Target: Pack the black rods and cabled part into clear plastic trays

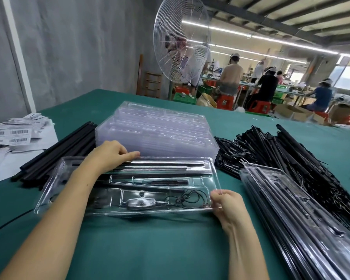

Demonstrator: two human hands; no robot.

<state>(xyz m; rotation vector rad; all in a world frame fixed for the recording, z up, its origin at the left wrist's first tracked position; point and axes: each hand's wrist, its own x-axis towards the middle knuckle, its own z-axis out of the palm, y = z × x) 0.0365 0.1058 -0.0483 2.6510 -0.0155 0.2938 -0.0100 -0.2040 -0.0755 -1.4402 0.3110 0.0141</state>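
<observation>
A clear tray (215,179) lies on the green table (150,249) straight ahead of the person. Black rods (160,163) fill its far channels. The cabled part (138,203) sits in the near compartment, with its cable coiled toward 3 o'clock.

The left hand (111,154) rests on the tray's far rim at 11 o'clock. Its fingers (132,154) are straight, pressed together and pointing to 3 o'clock; the thumb is hidden. The right hand (226,203) pinches the tray's near right corner at 4 o'clock, between thumb and curled fingers.

From the tray:
- At 12 o'clock, touching the far rim, is a stack of empty trays (160,128).
- At 9 to 10 o'clock is a rod bundle (59,154), with labels (12,134) beyond it.
- At 2 o'clock is a loose pile of black parts (271,150).
- At 4 o'clock are filled trays (291,209).
- A fan (181,41) stands past the table at 12 o'clock.
</observation>
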